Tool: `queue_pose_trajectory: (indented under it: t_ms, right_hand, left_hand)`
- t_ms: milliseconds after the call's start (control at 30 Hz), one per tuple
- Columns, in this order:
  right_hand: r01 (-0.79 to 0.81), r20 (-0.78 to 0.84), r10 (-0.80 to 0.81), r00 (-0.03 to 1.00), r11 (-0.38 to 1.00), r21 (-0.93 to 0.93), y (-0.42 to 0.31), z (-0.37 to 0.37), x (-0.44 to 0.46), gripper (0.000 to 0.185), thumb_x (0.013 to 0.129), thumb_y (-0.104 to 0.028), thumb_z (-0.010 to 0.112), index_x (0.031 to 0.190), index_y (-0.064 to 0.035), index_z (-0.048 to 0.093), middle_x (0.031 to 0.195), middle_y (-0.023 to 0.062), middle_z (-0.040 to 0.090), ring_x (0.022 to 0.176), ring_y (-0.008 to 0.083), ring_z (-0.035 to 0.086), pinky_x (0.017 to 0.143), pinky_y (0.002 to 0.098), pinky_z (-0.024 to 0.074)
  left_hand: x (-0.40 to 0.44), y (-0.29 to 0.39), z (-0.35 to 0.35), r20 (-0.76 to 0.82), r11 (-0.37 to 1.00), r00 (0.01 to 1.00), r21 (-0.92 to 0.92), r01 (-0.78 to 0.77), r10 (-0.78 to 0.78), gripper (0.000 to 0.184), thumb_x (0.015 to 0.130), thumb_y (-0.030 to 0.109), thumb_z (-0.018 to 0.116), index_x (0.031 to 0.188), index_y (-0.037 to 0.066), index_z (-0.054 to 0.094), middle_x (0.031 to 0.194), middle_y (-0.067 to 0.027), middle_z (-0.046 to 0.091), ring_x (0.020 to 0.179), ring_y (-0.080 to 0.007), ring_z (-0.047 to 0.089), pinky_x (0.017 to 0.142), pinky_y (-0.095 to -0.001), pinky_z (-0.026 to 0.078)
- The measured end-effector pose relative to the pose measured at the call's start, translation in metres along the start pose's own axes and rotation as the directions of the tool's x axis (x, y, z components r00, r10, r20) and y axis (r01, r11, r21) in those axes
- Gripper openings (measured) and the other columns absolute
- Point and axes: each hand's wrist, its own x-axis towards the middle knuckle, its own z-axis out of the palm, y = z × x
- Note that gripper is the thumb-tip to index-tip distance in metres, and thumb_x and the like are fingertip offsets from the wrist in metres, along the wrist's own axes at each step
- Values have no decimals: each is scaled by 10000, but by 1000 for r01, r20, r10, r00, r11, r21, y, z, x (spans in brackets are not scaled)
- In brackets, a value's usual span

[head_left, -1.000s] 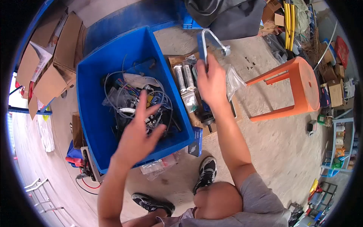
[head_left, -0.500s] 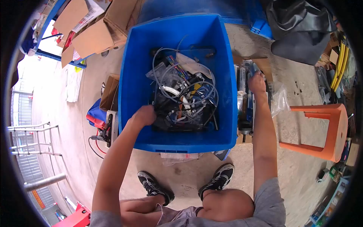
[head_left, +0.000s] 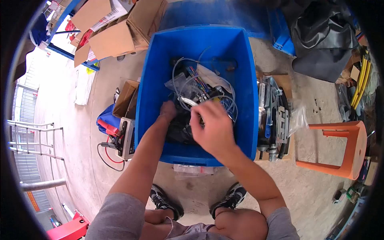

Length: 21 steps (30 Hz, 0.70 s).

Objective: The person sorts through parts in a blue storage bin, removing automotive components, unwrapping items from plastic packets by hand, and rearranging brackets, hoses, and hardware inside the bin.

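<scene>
Inside the large blue bin [head_left: 145,96] is a jumble of parts. Clear tubing [head_left: 173,76] loops over it, along with a clear plastic bag [head_left: 175,83], a bundle of thin colored sticks [head_left: 197,78] and a black plastic bag [head_left: 180,132]. My left hand [head_left: 168,111] reaches into the bin's left side, its fingers bent down among the parts; what they grip is hidden. Over the middle of the pile hangs my right hand [head_left: 214,130], slightly blurred, with its fingers loosely curled, a gap beside the thumb, and nothing visible in it.
Right of the bin, a cardboard box [head_left: 285,81] holds metal tools and a slotted metal bracket [head_left: 282,124]. An orange stool [head_left: 352,150] stands farther right. A red and grey machine [head_left: 127,138] sits on the left, below open cartons [head_left: 114,42]. My shoes [head_left: 164,202] are below the bin.
My right hand has left the box on the right, letting go of a blue-grey tool, and swung left over the bin. My left hand has reached slightly deeper. The view has shifted.
</scene>
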Motion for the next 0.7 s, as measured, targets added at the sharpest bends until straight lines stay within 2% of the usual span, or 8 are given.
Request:
queue_pose_trajectory:
  t_ms: [133,200,267,400,467,500,600,700]
  right_hand:
    - [-34,298,101,949,974,-223,19,25,-30,138,891,-164,665,930,-32,677,882,144,652,918,356,660,803,454,566]
    - [-116,348,188,918,969,-219,18,23,-30,146,916,-159,647,946,-22,688,928,166,674,954,370,666,825,469,569]
    - [-232,340,273,900,960,-157,21,25,-28,180,941,-133,636,1023,14,700,979,190,705,951,401,674,835,472,564]
    - [-367,285,338,897,928,55,15,25,-22,265,990,-173,652,1132,46,692,993,186,732,907,338,719,795,420,569]
    - [-667,453,491,745,582,465,8,18,-17,350,1024,-234,664,1216,58,670,965,141,740,856,200,721,752,338,560]
    - [-636,431,474,768,486,599,1,10,-14,344,1052,-242,645,1233,49,671,954,79,723,860,100,667,740,276,552]
    - [-494,262,519,813,380,782,-7,-19,-14,268,1050,-192,653,1207,21,698,987,46,722,849,87,657,748,266,579]
    - [-489,109,671,733,410,770,0,-57,-19,237,1040,-221,672,1150,-19,729,981,25,722,833,78,662,686,271,600]
  left_hand:
    - [-13,1,-34,71,950,992,-287,122,-106,283,891,139,706,1123,-22,726,1124,-256,699,1088,-388,670,906,-461,565]
    - [-51,6,-62,256,629,958,-726,278,-128,291,911,170,730,1151,7,714,1016,-149,700,942,-282,672,820,-389,569]
    - [-98,9,-95,270,407,961,-874,268,-54,302,931,201,753,1179,36,702,908,-42,702,796,-175,674,734,-316,573]
    - [-181,34,-152,129,230,979,-969,90,161,333,967,169,730,1270,59,644,933,21,660,823,-82,622,725,-263,557]
    - [-207,61,-167,10,110,958,-994,-22,287,281,990,101,701,1251,15,648,934,-16,650,859,-107,647,781,-278,585]
    - [-218,77,-172,24,102,944,-995,-10,329,281,990,101,701,1251,15,648,934,-16,650,859,-107,647,781,-278,585]
    - [-234,117,-177,-84,57,909,-991,-117,408,306,1003,80,681,1296,5,639,969,-18,651,928,-104,655,803,-272,583]
    - [-238,138,-176,-263,151,783,-899,-410,563,381,1014,90,669,1390,52,625,1075,-14,637,956,-94,644,806,-261,575]
